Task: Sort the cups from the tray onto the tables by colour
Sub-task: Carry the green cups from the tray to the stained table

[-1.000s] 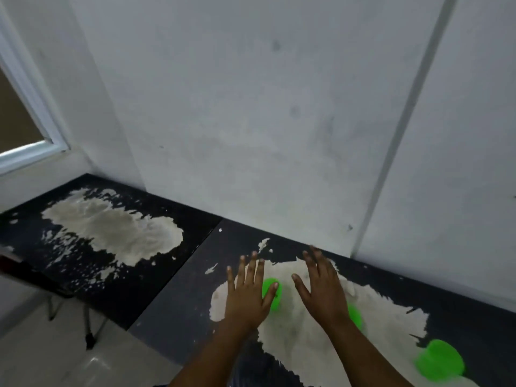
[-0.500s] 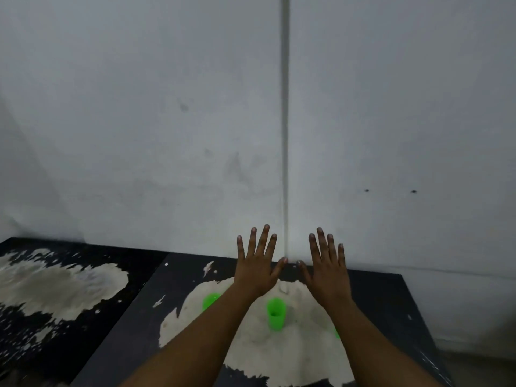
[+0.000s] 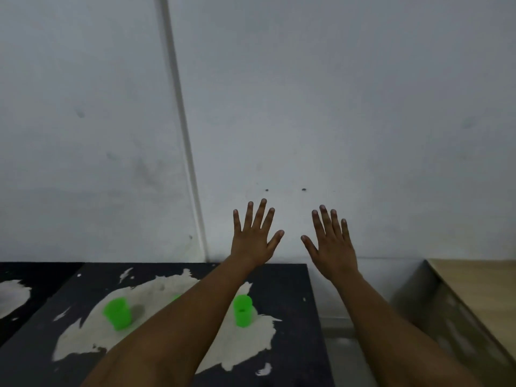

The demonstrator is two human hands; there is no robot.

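Note:
Two green cups stand upside down on a black table [image 3: 290,308] with worn pale patches: one green cup [image 3: 117,313] at the left and another green cup [image 3: 242,310] to the right of my left forearm. A sliver of a third green cup [image 3: 176,297] peeks out beside that forearm. My left hand [image 3: 255,237] and my right hand [image 3: 331,241] are raised in front of the wall, fingers spread and straight, holding nothing, well above the cups.
A second black table [image 3: 16,297] adjoins at the left. A light wooden surface [image 3: 480,291] lies at the right, with a floor gap [image 3: 343,350] between it and the black table. A white wall with a vertical conduit [image 3: 181,129] stands close behind.
The view has swung to the right, bringing the wooden surface into sight. Both hands rose from the cups on the table to wall height, staying spread and empty.

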